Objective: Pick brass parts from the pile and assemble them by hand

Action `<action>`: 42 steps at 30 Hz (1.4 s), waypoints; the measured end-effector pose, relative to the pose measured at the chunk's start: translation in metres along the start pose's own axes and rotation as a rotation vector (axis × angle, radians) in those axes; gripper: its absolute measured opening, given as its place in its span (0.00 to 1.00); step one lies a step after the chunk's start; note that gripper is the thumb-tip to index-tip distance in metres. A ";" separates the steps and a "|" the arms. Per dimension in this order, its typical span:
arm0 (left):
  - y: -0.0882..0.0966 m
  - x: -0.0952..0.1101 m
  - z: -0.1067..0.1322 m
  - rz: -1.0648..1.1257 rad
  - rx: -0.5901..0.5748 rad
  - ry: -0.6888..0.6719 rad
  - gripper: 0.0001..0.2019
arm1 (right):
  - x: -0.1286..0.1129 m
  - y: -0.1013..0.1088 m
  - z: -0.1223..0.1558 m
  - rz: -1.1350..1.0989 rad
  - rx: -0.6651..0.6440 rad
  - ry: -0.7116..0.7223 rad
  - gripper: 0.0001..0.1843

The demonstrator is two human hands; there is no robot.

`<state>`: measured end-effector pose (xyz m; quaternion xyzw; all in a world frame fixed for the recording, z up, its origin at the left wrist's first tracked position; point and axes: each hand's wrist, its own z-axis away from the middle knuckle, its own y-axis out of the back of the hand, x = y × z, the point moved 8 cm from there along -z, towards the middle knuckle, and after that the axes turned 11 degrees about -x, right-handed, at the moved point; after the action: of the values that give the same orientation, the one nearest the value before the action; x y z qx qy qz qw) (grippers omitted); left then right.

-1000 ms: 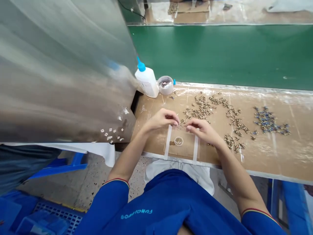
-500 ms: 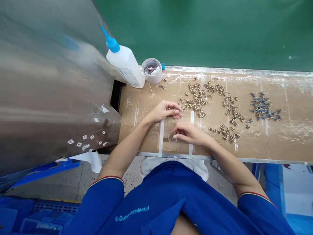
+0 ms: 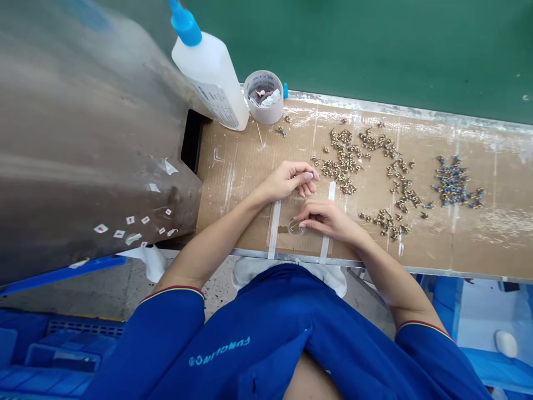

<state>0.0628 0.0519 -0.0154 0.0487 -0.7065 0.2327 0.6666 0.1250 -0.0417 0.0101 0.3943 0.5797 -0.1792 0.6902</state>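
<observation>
While a clear round dish [image 3: 296,229] rests on cardboard [image 3: 245,166] between white tape strips [image 3: 273,233], the right hand [image 3: 322,216] pinches at its rim, any held item indiscernible; the left hand [image 3: 289,180], fingertips closed, grips a tiny dark piece [image 3: 312,174] near brass-coloured parts [image 3: 346,188].

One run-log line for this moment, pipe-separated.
left hand: pinched, held item unclear | right hand: at clear dish | brass-coloured parts: loose clusters on cardboard | partly blue parts: separate cluster

Cardboard-topped bench [image 3: 453,239] | scattered brass-coloured parts [image 3: 332,168] | clustered bluish parts [image 3: 452,184] | white bottle [image 3: 214,83] | tape roll [image 3: 266,114] | dish [image 3: 296,229], probably clear
</observation>
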 end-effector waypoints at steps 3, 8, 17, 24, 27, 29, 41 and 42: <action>0.001 -0.002 -0.001 -0.004 0.003 0.001 0.28 | 0.004 0.002 0.002 -0.050 0.000 -0.055 0.18; 0.006 0.004 -0.001 -0.083 0.062 -0.048 0.24 | 0.004 0.007 0.003 -0.071 0.020 -0.055 0.18; 0.007 0.014 0.002 -0.273 0.083 -0.058 0.21 | -0.022 -0.007 0.000 0.124 0.038 0.123 0.11; 0.007 0.011 0.002 -0.229 0.070 -0.051 0.17 | -0.030 0.002 0.006 0.341 0.144 0.133 0.13; 0.006 0.007 0.001 -0.159 0.061 -0.042 0.14 | -0.028 -0.002 0.004 0.276 0.051 0.117 0.13; 0.006 0.005 0.000 -0.148 0.062 -0.028 0.11 | -0.027 -0.007 0.002 0.206 0.008 0.128 0.13; 0.004 0.005 0.001 -0.158 0.060 0.018 0.08 | -0.027 -0.008 0.000 0.216 -0.040 0.065 0.13; 0.003 0.006 0.001 -0.169 0.059 0.017 0.07 | -0.026 -0.009 -0.001 0.169 -0.043 0.069 0.12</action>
<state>0.0600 0.0556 -0.0102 0.1260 -0.6868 0.1967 0.6883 0.1111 -0.0520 0.0316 0.4329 0.5717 -0.0943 0.6906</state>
